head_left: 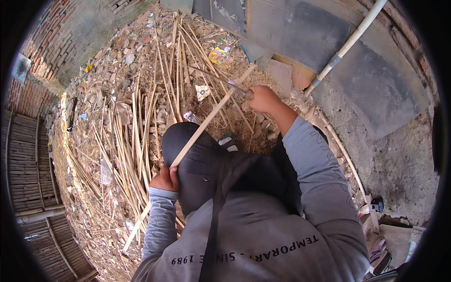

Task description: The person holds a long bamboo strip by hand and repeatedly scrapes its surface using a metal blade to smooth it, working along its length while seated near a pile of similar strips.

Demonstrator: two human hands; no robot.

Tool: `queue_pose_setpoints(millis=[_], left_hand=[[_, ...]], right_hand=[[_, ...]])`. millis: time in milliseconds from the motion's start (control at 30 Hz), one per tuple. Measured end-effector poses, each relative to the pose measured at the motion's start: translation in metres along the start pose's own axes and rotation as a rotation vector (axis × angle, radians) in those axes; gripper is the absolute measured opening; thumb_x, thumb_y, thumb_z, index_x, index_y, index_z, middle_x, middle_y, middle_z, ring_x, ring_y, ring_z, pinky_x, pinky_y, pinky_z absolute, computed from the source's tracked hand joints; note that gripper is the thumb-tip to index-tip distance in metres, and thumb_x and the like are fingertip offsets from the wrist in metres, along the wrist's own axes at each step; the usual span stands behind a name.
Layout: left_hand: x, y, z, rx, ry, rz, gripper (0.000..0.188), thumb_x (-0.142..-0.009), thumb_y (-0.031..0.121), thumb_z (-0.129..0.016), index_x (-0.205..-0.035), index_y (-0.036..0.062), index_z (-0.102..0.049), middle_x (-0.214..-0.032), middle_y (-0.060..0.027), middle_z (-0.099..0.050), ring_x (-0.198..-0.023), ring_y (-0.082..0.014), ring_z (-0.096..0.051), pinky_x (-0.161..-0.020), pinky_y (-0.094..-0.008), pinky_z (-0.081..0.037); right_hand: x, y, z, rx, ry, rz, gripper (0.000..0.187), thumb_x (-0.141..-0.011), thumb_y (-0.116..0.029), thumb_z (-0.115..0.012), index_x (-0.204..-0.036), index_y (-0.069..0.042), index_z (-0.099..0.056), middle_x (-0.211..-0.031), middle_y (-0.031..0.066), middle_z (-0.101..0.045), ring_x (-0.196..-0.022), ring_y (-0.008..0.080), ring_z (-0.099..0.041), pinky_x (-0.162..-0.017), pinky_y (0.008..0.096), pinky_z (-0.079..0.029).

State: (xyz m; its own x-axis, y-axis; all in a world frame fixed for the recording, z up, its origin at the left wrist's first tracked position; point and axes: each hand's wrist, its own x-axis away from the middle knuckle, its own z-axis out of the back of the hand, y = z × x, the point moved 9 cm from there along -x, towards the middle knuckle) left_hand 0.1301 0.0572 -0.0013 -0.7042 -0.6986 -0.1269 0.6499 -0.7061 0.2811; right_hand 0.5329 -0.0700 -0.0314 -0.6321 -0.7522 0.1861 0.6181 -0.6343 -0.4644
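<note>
A long pale bamboo strip (202, 128) slants across my bent left knee, its far end pointing up and to the right. My left hand (165, 179) is closed around the strip beside the knee, and the strip's lower end runs past my left forearm. In my right hand (264, 99) is a long, thin-bladed knife (217, 79), its handle mostly hidden by my fingers. The blade reaches out to the left and crosses the strip near its far end. Whether the edge touches the wood I cannot tell.
Many loose bamboo strips (134, 136) lie on the rubble-strewn ground to the left and ahead. A yellow wrapper (220, 56) sits among the debris. Grey panels (300, 33) and a white pipe (350, 40) stand at the right, with a woven bamboo wall (28, 164) far left.
</note>
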Motion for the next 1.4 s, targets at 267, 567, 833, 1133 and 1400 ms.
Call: queue_pose_setpoints(millis=[267, 567, 833, 1133, 1400], left_hand=[[0.004, -0.003, 0.005, 0.049, 0.030, 0.002, 0.038, -0.097, 0.039, -0.048, -0.078, 0.0057, -0.048, -0.059, -0.0228, -0.056, -0.056, -0.0454, -0.056, -0.050, -0.0525, -0.042], [-0.010, 0.004, 0.008, 0.126, -0.118, -0.010, 0.045, -0.095, 0.043, -0.052, -0.073, 0.0037, -0.048, -0.057, -0.0229, -0.054, -0.057, -0.0452, -0.057, -0.051, -0.0500, -0.042], [-0.013, -0.004, -0.003, 0.211, -0.162, -0.013, 0.049, -0.094, 0.046, -0.054, -0.072, 0.0027, -0.047, -0.059, -0.0235, -0.054, -0.060, -0.0460, -0.057, -0.053, -0.0497, -0.043], [-0.010, -0.010, -0.001, 0.255, -0.230, -0.017, 0.053, -0.097, 0.049, -0.047, -0.074, 0.0014, -0.050, -0.061, -0.0254, -0.054, -0.063, -0.0475, -0.056, -0.055, -0.0503, -0.042], [-0.013, -0.017, -0.001, 0.282, -0.307, 0.030, 0.052, -0.097, 0.047, -0.049, -0.075, -0.0004, -0.053, -0.061, -0.0245, -0.055, -0.063, -0.0458, -0.057, -0.056, -0.0474, -0.043]], right_hand=[[0.040, -0.078, 0.015, 0.164, -0.018, 0.197, 0.042, -0.072, -0.024, -0.067, -0.112, -0.011, -0.065, -0.092, 0.0214, -0.067, -0.088, 0.0396, -0.064, -0.079, 0.0465, -0.052], [0.018, -0.027, 0.028, 0.041, 0.095, 0.075, 0.033, -0.073, -0.019, -0.063, -0.105, -0.011, -0.067, -0.096, 0.0181, -0.067, -0.093, 0.0369, -0.064, -0.080, 0.0470, -0.052], [0.017, -0.040, -0.015, -0.028, -0.101, 0.176, 0.023, -0.070, -0.027, -0.069, -0.085, -0.010, -0.065, -0.086, 0.0153, -0.067, -0.083, 0.0361, -0.064, -0.072, 0.0468, -0.051], [0.040, -0.089, 0.002, 0.198, -0.054, 0.300, 0.030, -0.072, -0.023, -0.066, -0.098, -0.009, -0.067, -0.093, 0.0189, -0.067, -0.087, 0.0377, -0.064, -0.075, 0.0461, -0.052], [0.009, -0.023, 0.014, -0.034, 0.099, 0.111, 0.033, -0.071, -0.024, -0.067, -0.099, -0.008, -0.067, -0.089, 0.0205, -0.067, -0.086, 0.0377, -0.065, -0.077, 0.0464, -0.052]])
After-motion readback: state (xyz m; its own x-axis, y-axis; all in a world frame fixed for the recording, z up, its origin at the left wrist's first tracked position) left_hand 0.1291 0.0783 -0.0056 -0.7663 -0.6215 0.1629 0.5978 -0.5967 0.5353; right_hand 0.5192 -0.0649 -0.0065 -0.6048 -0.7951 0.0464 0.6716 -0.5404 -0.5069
